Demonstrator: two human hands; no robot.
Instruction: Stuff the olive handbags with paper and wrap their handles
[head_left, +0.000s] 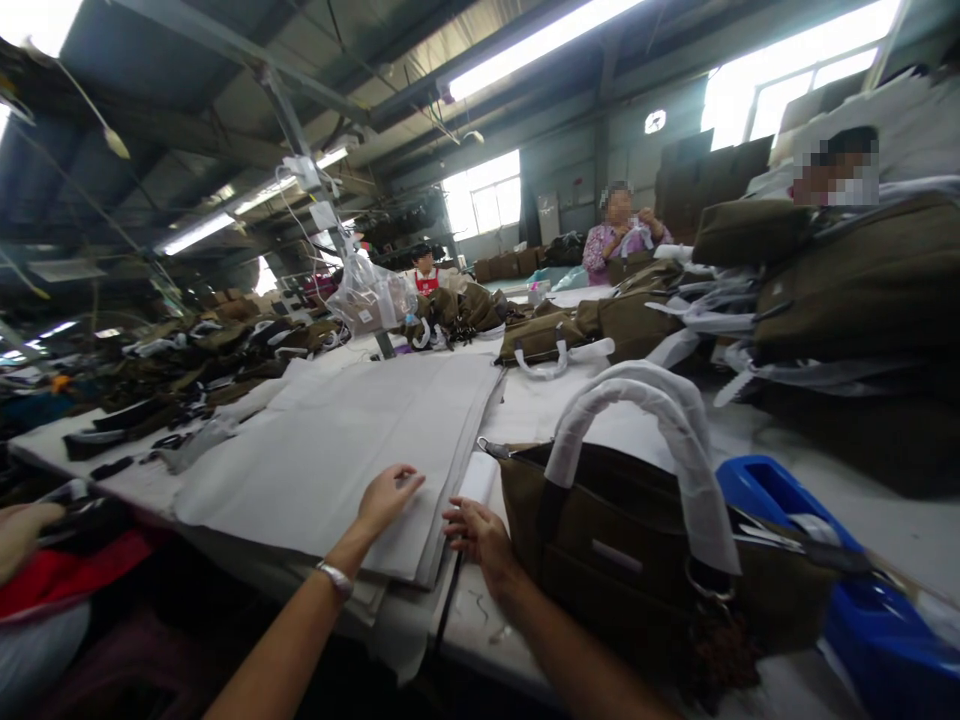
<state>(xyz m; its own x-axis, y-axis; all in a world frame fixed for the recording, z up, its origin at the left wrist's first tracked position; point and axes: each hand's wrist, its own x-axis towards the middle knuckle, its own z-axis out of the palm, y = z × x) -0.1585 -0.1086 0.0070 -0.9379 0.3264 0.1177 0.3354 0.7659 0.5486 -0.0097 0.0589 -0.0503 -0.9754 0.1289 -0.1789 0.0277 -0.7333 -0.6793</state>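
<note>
My left hand (390, 497) is over the stack of large white paper sheets (337, 420), fingers loosely bent and apart, with nothing visible in them. Close by on the right, my right hand (478, 535) has its fingers half curled and parted; I see nothing held. Just beyond its fingertips lies a small white packet or folded paper (480, 478), beside the sheets' edge. An olive-brown handbag (600, 560) stands at the right, its top unzipped and its handles (637, 410) wrapped in white. A dark tassel (724, 650) hangs from its ring.
A blue tape dispenser (780, 490) sits behind the bag. More olive bags (862, 280) are piled at the right and back, others (210, 360) at the left. A metal post (330, 215) rises from the table. Co-workers sit beyond; another person's hand (26, 535) shows at far left.
</note>
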